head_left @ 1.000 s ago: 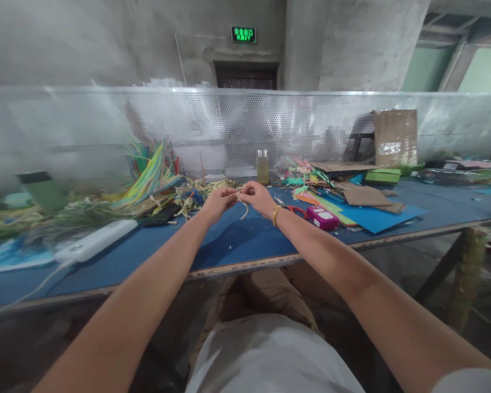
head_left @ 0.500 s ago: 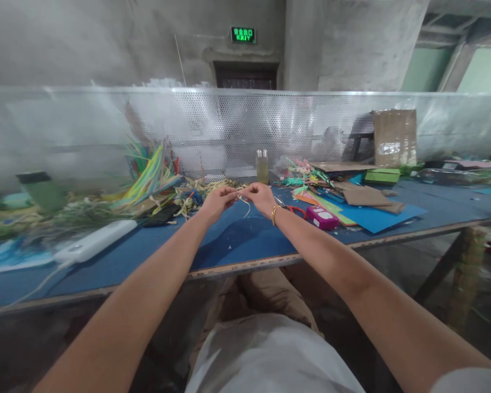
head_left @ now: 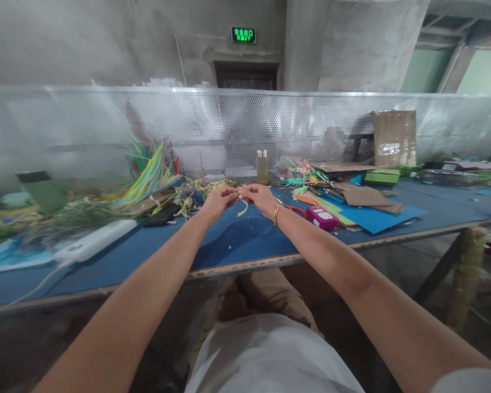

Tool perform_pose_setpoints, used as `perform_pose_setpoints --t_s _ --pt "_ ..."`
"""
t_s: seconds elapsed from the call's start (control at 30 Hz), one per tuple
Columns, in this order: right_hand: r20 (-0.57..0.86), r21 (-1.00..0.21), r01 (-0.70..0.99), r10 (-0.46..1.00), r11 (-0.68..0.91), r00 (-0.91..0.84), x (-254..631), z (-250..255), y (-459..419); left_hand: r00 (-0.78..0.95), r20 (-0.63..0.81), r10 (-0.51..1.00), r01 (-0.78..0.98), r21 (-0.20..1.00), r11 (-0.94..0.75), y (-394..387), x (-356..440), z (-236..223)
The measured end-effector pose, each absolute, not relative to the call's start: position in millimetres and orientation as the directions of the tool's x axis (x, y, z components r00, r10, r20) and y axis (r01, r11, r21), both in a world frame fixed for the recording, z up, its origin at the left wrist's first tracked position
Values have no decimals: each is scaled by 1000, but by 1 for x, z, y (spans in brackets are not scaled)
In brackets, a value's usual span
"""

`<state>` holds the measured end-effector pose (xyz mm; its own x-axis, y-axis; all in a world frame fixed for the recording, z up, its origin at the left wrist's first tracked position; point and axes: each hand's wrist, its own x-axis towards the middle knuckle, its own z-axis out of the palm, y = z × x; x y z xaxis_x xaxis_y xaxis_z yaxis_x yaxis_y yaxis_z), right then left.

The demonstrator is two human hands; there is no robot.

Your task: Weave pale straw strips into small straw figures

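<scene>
My left hand [head_left: 220, 203] and my right hand [head_left: 260, 198] meet fingertip to fingertip above the blue tabletop [head_left: 241, 240]. Both are closed in a pinch on a thin, pale cream strip [head_left: 244, 208], whose loose end curls down below the fingers. The strip's upper part is hidden between the fingertips, and its material is too small to tell. To the left of my left hand lies a heap of similar pale twisted strips [head_left: 188, 201]. Red-handled scissors [head_left: 297, 210] rest just right of my right hand, partly behind the wrist.
A bottle of yellowish liquid [head_left: 262, 168] stands behind my hands. On the left are a white power strip [head_left: 96, 240] with its cord and a bundle of coloured stems [head_left: 149, 172]. At right lie a purple box [head_left: 322, 217], blue paper [head_left: 382, 215] and cardboard pieces [head_left: 366, 195].
The strip's loose end has swung and changed its curl, now hanging further left than half a second ago. My fingers have shifted slightly; both hands stay in nearly the same place.
</scene>
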<state>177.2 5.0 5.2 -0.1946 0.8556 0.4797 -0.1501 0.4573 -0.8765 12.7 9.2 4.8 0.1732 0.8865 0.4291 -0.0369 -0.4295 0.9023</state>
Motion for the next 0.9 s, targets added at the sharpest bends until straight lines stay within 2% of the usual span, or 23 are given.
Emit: perform_pose_setpoints --t_s 0.23,0.5,0.9 --pt "444 -895 -205 835 396 -326 181 4 7 142 436 889 -18 899 -438 6 12 8" --pt "434 -901 -102 876 421 -211 176 3 8 141 456 879 -20 889 -458 7 13 6" --pt "439 -886 72 880 457 -182 180 3 7 115 534 838 43 840 -541 3 15 8"
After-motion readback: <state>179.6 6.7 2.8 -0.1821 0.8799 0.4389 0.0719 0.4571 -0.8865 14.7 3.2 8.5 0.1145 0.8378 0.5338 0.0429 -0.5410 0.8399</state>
